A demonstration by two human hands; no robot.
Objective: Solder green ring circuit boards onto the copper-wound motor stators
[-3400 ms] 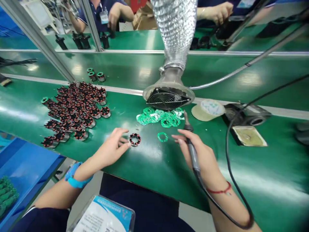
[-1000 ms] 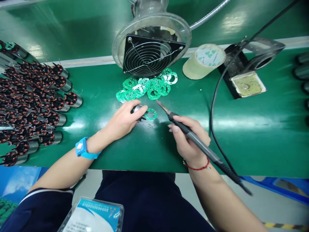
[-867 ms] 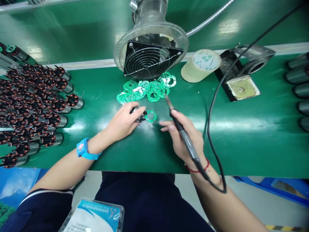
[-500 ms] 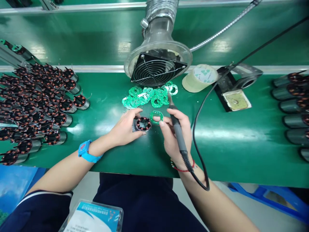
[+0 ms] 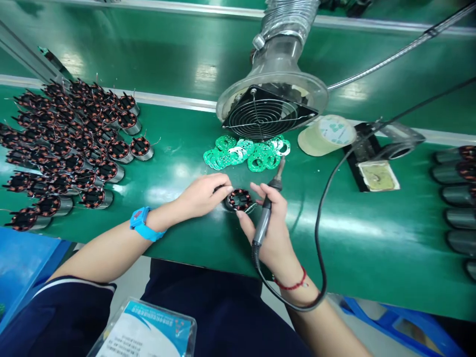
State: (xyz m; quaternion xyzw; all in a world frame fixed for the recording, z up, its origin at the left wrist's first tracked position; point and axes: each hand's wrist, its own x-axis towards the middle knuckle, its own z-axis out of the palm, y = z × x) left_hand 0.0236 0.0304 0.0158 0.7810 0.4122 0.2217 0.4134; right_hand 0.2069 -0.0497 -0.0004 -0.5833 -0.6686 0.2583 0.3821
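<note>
A round motor stator (image 5: 240,200) with copper windings stands on the green table between my hands. The fingertips of my left hand (image 5: 206,194) are pinched together at its left rim; whether they grip a wire or the rim is too small to tell. My right hand (image 5: 273,223) holds a soldering iron (image 5: 264,220), its tip pointing up and away, while the thumb and fingertips are at the stator's right side. A thin pale edge, perhaps a ring board, shows at those fingertips. Beyond the stator lies a pile of green ring boards (image 5: 256,154).
Many wound stators (image 5: 92,197) crowd the left side, and more lie at the right edge (image 5: 459,218). A fume extractor fan (image 5: 262,116) hangs over the boards. Right of it are a tape roll (image 5: 327,135) and an iron stand with a sponge (image 5: 378,176). The iron's cable loops beside my right forearm.
My right hand has brought the green ring board from beside the stator to its right side. My left fingers have shifted from around the stator's body to its rim. The view has shifted.
</note>
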